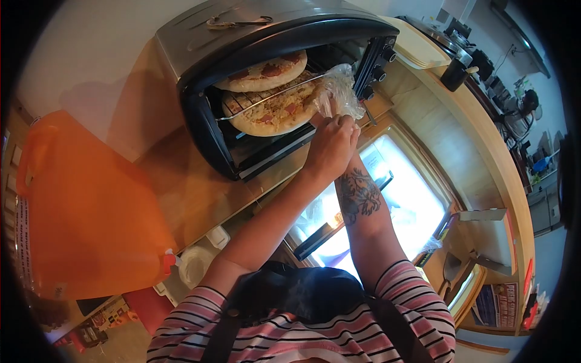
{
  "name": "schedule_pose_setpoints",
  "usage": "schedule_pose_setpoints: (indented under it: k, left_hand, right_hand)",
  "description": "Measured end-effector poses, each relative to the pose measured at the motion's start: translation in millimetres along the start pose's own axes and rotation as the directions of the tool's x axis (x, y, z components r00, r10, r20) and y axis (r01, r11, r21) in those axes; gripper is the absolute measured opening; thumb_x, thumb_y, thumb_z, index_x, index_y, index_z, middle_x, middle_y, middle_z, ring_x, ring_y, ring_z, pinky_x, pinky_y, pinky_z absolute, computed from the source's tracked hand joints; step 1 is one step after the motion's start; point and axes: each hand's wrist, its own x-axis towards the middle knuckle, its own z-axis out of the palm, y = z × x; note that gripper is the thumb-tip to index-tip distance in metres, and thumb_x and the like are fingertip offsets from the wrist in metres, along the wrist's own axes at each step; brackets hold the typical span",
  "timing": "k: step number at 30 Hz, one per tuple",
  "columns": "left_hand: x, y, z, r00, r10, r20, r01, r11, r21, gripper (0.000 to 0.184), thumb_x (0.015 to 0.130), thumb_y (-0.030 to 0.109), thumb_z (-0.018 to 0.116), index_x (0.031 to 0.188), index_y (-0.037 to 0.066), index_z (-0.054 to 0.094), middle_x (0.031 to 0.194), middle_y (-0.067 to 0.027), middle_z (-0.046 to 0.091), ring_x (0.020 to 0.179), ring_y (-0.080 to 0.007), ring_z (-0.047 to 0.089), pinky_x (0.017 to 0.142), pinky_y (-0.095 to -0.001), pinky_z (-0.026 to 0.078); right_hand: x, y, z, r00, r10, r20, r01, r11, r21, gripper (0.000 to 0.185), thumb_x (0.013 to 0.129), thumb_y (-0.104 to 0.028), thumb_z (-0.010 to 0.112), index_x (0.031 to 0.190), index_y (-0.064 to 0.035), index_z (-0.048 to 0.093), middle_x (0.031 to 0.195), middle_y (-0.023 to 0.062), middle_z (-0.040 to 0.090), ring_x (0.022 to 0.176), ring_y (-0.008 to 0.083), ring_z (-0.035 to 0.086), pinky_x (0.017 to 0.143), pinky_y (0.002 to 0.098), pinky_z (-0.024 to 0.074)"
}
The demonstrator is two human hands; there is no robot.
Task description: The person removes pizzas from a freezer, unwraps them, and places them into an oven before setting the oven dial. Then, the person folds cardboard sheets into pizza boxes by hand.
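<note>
Inside a black toaster oven (206,130) with its front open are two pizzas. The upper pizza (266,74) has red slices on it. The lower pizza (272,115) sits beneath a wire rack (266,100) and has a pale, crumbly topping. My right hand (330,100) is covered by a clear crinkled plastic bag (344,85) and reaches in at the oven's right side, near the lower pizza's edge; the plastic hides its fingers. My left hand (331,142) is closed at my right wrist, where the plastic gathers, pinching the bag's end.
Metal tongs (239,23) lie on top of the oven. A large orange jug (91,212) stands at left. Below my arms is a brightly lit glass-like panel (405,187). A wooden counter edge (478,133) curves along the right, with a black cup (455,75) on it.
</note>
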Motion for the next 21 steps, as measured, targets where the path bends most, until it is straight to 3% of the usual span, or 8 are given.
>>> schedule_pose_setpoints:
  k: [10, 11, 13, 14, 16, 18, 19, 21]
  left_hand:
    - [-6.8, 1.1, 2.5, 0.999, -0.031, -0.038, 0.026, 0.992, -0.12, 0.016, 0.071, 0.008, 0.062, 0.073, 0.002, 0.048, 0.086, -0.0147, 0.053, 0.079, -0.0295, 0.052, 0.071, -0.0349, 0.041]
    - [-11.3, -2.8, 6.7, 0.996, -0.053, -0.067, 0.031, 0.952, -0.303, 0.014, 0.07, 0.005, 0.061, 0.072, 0.002, 0.047, 0.087, -0.0119, 0.051, 0.079, -0.025, 0.052, 0.071, -0.0325, 0.041]
    - [-22.0, -12.2, 23.3, 0.974, -0.227, 0.003, 0.168, 0.71, -0.684, 0.015, 0.069, -0.001, 0.057, 0.079, 0.004, 0.047, 0.088, -0.0046, 0.049, 0.079, -0.0133, 0.05, 0.072, -0.0259, 0.041]
    - [-28.0, -16.7, 30.7, 0.975, -0.221, 0.009, 0.167, 0.707, -0.687, 0.015, 0.069, -0.001, 0.057, 0.079, 0.004, 0.047, 0.088, -0.0046, 0.049, 0.079, -0.0133, 0.05, 0.072, -0.0259, 0.041]
    - [-40.1, -22.4, 32.9, 0.822, -0.532, 0.205, 0.374, 0.232, -0.898, 0.026, 0.071, -0.001, 0.059, 0.093, 0.005, 0.044, 0.091, -0.003, 0.049, 0.081, -0.0115, 0.05, 0.073, -0.0251, 0.042]
    - [-52.4, -30.6, 31.4, 0.796, -0.534, 0.286, 0.423, 0.153, -0.893, 0.035, 0.074, 0.003, 0.06, 0.103, 0.005, 0.04, 0.094, -0.0037, 0.049, 0.083, -0.0119, 0.051, 0.074, -0.027, 0.043]
    - [-59.7, -32.0, 30.8, 0.81, -0.498, 0.31, 0.459, 0.207, -0.864, 0.035, 0.075, 0.005, 0.061, 0.104, 0.005, 0.041, 0.096, -0.0044, 0.05, 0.085, -0.0123, 0.052, 0.074, -0.0276, 0.043]
    - [-68.0, -27.1, 18.0, 0.784, -0.434, 0.444, 0.541, 0.127, -0.831, 0.036, 0.075, 0.007, 0.062, 0.108, 0.003, 0.046, 0.101, -0.0075, 0.054, 0.089, -0.0147, 0.054, 0.076, -0.0296, 0.045]
  right_hand:
    - [-8.3, -30.2, 2.6, 0.997, 0.059, 0.047, -0.056, 0.996, -0.071, 0.051, 0.085, -0.05, 0.037, 0.102, -0.0039, 0.049, 0.096, 0.013, 0.053, 0.081, 0.0298, 0.051, 0.074, 0.0392, 0.042]
    - [-12.0, -35.6, 5.3, 0.995, 0.082, 0.056, -0.077, 0.994, -0.084, 0.05, 0.085, -0.05, 0.037, 0.102, -0.0039, 0.049, 0.095, 0.0129, 0.053, 0.081, 0.0297, 0.051, 0.074, 0.0391, 0.0422]
    - [-16.7, -40.2, 6.2, 0.993, 0.105, 0.062, -0.098, 0.99, -0.103, 0.049, 0.085, -0.049, 0.038, 0.101, -0.0039, 0.05, 0.094, 0.0127, 0.054, 0.08, 0.0295, 0.051, 0.073, 0.0389, 0.0428]
    - [-19.3, -39.9, 6.0, 0.993, 0.108, 0.048, -0.102, 0.989, -0.103, 0.049, 0.085, -0.048, 0.038, 0.1, -0.0039, 0.05, 0.094, 0.0126, 0.054, 0.079, 0.0295, 0.051, 0.073, 0.0388, 0.043]
    - [-11.1, -36.3, -2.4, 0.998, 0.022, -0.064, -0.028, 0.996, -0.09, 0.047, 0.086, -0.048, 0.039, 0.099, -0.0038, 0.051, 0.092, 0.0124, 0.055, 0.078, 0.0293, 0.052, 0.072, 0.0386, 0.0436]
    - [12.3, -31.0, -21.7, 0.965, -0.169, -0.202, 0.145, 0.981, -0.125, 0.05, 0.077, -0.049, 0.052, 0.097, -0.003, 0.051, 0.087, 0.0149, 0.054, 0.078, 0.0287, 0.052, 0.067, 0.0402, 0.0456]
    - [17.2, -31.8, -35.3, 0.884, -0.456, 0.105, 0.382, 0.575, -0.723, 0.05, 0.078, -0.049, 0.051, 0.099, -0.0038, 0.05, 0.089, 0.0134, 0.054, 0.079, 0.0279, 0.052, 0.068, 0.0398, 0.0453]
    - [24.6, -36.1, -57.1, 0.743, -0.442, 0.503, 0.48, -0.171, -0.86, 0.05, 0.078, -0.048, 0.051, 0.102, -0.0045, 0.049, 0.09, 0.0119, 0.054, 0.08, 0.027, 0.053, 0.068, 0.0393, 0.0451]
